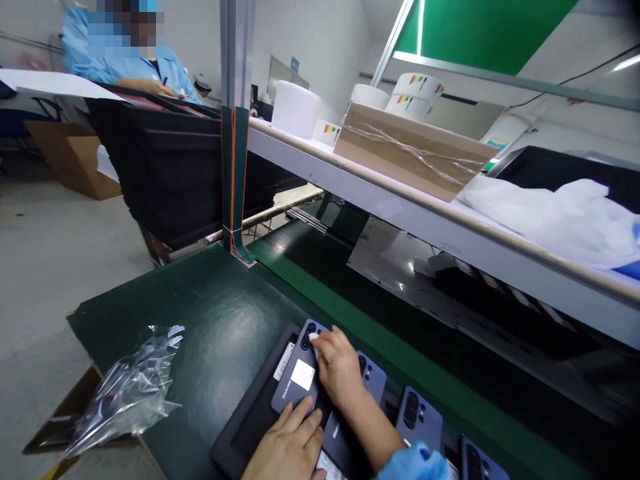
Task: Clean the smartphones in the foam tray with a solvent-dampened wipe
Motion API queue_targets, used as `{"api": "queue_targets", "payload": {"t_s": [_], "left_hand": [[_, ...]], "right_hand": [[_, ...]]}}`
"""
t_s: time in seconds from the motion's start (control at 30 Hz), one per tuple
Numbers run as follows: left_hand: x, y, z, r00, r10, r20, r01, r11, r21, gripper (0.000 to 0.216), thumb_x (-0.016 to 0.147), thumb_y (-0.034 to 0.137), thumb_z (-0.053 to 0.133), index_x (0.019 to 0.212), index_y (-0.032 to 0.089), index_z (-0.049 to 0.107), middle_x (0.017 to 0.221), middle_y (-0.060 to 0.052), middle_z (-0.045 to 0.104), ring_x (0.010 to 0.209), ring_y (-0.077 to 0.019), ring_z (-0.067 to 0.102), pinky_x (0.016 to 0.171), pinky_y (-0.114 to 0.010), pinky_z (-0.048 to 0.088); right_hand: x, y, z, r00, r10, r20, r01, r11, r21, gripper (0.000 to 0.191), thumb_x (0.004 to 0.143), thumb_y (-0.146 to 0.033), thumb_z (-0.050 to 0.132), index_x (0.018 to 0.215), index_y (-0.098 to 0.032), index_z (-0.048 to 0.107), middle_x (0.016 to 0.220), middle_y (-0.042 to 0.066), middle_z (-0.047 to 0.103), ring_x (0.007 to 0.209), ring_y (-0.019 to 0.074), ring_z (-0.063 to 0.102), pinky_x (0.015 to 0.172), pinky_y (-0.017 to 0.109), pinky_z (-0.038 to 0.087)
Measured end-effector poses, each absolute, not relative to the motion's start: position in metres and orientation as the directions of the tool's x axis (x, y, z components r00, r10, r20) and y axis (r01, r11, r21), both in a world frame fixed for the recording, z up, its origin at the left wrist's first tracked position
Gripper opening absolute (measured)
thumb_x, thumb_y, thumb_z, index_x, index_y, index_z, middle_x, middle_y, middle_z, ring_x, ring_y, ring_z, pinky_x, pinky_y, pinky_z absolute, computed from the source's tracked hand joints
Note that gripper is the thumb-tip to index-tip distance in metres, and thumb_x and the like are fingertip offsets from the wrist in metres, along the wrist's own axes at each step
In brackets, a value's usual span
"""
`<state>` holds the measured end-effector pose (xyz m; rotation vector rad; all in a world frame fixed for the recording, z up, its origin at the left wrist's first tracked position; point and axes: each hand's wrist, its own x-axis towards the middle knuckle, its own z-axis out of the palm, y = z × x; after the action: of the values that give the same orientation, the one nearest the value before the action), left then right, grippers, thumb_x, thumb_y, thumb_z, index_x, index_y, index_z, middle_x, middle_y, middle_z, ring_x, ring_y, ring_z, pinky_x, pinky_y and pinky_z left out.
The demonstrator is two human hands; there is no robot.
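A blue-grey smartphone lies back side up on a black tray, with a white square label on its back. The fingers of my left hand are stretched out and rest on the phone's lower end. At its upper end, my right hand pinches a small white wad against the camera lenses; its material is unclear. More phones of the same kind, such as one to the right, lie in a row along the tray, partly hidden by my right arm.
Crumpled clear plastic bags hang over the left edge of the green table. A green conveyor belt runs beyond the phones. Above it, a shelf bears label rolls and a cardboard box. A person in blue sits behind stacked black trays.
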<state>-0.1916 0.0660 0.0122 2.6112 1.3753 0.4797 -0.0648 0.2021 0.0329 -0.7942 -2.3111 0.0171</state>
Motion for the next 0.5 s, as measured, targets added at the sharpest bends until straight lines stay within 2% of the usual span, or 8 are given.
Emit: {"api": "queue_targets", "payload": {"t_s": [0.1, 0.2, 0.33, 0.5], "left_hand": [[-0.192, 0.065, 0.016, 0.507, 0.845, 0.172, 0.782, -0.535, 0.320, 0.048, 0.092, 0.051, 0.049, 0.121, 0.016, 0.065, 0.132, -0.005, 0.057, 0.124, -0.0320, 0.052, 0.098, -0.045, 0.052], [-0.192, 0.063, 0.015, 0.490, 0.850, 0.193, 0.786, -0.526, 0.325, 0.046, 0.091, 0.050, 0.050, 0.123, 0.019, 0.064, 0.134, -0.004, 0.055, 0.125, -0.0315, 0.050, 0.100, -0.046, 0.051], [-0.193, 0.063, 0.013, 0.492, 0.828, 0.270, 0.786, -0.556, 0.270, 0.045, 0.088, 0.049, 0.054, 0.121, 0.020, 0.066, 0.132, -0.002, 0.057, 0.123, -0.0297, 0.054, 0.097, -0.040, 0.055], [-0.196, 0.063, 0.015, 0.508, 0.790, 0.342, 0.780, -0.591, 0.207, 0.041, 0.086, 0.046, 0.056, 0.115, 0.020, 0.069, 0.126, -0.002, 0.061, 0.116, -0.0290, 0.060, 0.089, -0.040, 0.061]], "right_hand": [[-0.075, 0.196, 0.030, -0.629, 0.481, 0.610, 0.483, 0.857, -0.178, 0.030, 0.084, -0.001, 0.043, 0.099, -0.014, 0.065, 0.093, 0.007, 0.061, 0.090, 0.0179, 0.054, 0.106, 0.045, 0.040], [-0.083, 0.217, 0.035, -0.616, 0.489, 0.617, 0.538, 0.834, -0.123, 0.026, 0.086, -0.004, 0.046, 0.098, -0.014, 0.067, 0.092, 0.007, 0.062, 0.089, 0.0183, 0.054, 0.106, 0.047, 0.039], [-0.076, 0.228, 0.039, -0.559, 0.561, 0.611, 0.609, 0.778, -0.158, 0.025, 0.087, -0.005, 0.047, 0.095, -0.014, 0.068, 0.087, 0.007, 0.062, 0.082, 0.0179, 0.055, 0.103, 0.050, 0.041], [-0.057, 0.193, 0.031, -0.612, 0.515, 0.600, 0.529, 0.831, -0.174, 0.028, 0.088, -0.004, 0.043, 0.099, -0.015, 0.067, 0.091, 0.007, 0.061, 0.087, 0.0174, 0.055, 0.107, 0.046, 0.038]]}}
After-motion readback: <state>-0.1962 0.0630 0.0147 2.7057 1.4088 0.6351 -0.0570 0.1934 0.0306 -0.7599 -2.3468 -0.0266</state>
